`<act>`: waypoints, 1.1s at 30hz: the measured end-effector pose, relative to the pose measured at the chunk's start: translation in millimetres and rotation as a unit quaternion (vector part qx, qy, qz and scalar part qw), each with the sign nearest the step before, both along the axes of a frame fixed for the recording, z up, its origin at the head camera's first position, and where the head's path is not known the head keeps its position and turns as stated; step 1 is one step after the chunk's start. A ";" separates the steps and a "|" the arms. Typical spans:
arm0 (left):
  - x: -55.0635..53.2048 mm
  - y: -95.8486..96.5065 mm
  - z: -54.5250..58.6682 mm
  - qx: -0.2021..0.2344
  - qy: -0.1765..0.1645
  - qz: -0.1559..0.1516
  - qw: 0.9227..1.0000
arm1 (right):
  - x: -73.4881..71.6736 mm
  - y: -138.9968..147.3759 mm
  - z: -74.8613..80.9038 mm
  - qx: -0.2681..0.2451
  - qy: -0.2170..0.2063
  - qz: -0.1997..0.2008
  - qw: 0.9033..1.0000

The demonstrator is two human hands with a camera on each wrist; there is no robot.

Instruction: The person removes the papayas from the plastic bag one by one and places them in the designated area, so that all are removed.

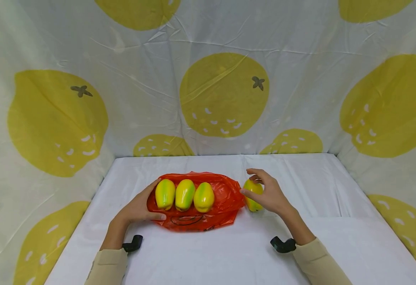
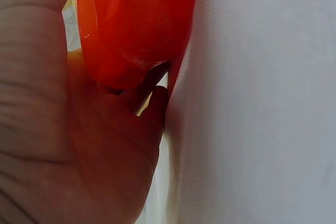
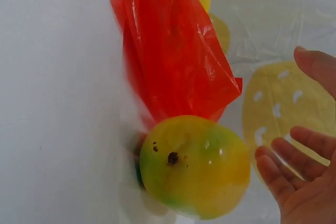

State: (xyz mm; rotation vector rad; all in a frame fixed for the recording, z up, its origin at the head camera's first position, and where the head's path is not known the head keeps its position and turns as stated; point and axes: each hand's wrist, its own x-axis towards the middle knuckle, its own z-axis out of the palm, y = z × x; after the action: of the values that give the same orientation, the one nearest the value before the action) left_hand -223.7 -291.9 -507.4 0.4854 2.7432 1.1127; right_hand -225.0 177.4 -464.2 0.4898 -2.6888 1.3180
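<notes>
A red plastic bag (image 1: 226, 194) lies on the white cloth, with three glossy yellow-green fruits (image 1: 184, 195) in a row on it. My left hand (image 1: 138, 208) holds the bag's left end, thumb toward me and fingers at the far side. Red plastic (image 2: 139, 30) fills the space between thumb and fingers in the left wrist view; some fingertips are hidden. One more yellow-green fruit (image 1: 251, 202) stands just right of the bag. Around it my right hand (image 1: 270, 194) hovers with spread, slightly bent fingers. The right wrist view has this fruit (image 3: 197, 169) apart from the fingers.
White cloth (image 1: 201, 257) covers the table. Hanging fabric with printed lemons (image 1: 226, 95) encloses the back and both sides. Black wrist-worn devices (image 1: 283, 244) sit at both wrists.
</notes>
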 end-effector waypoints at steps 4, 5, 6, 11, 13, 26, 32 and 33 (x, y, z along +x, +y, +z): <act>0.3 0.0 -0.3 0.004 -0.001 -0.002 1.000 | 1.2 -6.2 2.1 0.002 -0.005 0.006 1.000; 0.5 0.1 -0.3 0.005 -0.001 -0.002 1.000 | 1.4 -7.8 2.8 0.003 -0.005 0.009 1.000; 0.7 0.1 -0.2 0.007 -0.002 -0.002 1.000 | 1.5 -9.5 3.5 0.002 -0.004 0.012 1.000; 0.8 0.8 -0.3 0.003 -0.003 -0.002 1.000 | 1.1 -19.0 5.9 -0.003 0.002 0.030 1.000; 0.6 1.0 -0.6 -0.002 -0.002 -0.001 1.000 | 0.7 -23.1 6.3 -0.012 0.003 0.038 0.999; 0.6 0.4 -0.3 0.003 0.000 -0.004 1.000 | -1.3 -48.2 0.0 -0.039 -0.008 0.084 0.996; 0.8 0.0 0.6 0.007 0.001 -0.005 1.000 | 1.1 -64.0 -1.9 -0.028 -0.034 0.092 0.995; 0.7 0.1 0.6 0.007 0.001 -0.005 1.000 | 1.7 -66.8 -2.2 -0.022 -0.037 0.091 0.995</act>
State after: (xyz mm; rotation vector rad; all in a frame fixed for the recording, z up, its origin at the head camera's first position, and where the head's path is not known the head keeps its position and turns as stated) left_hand -222.9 -291.8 -506.8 0.5026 2.7334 1.1300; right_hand -223.3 110.6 -466.4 0.7090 -2.7230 1.4649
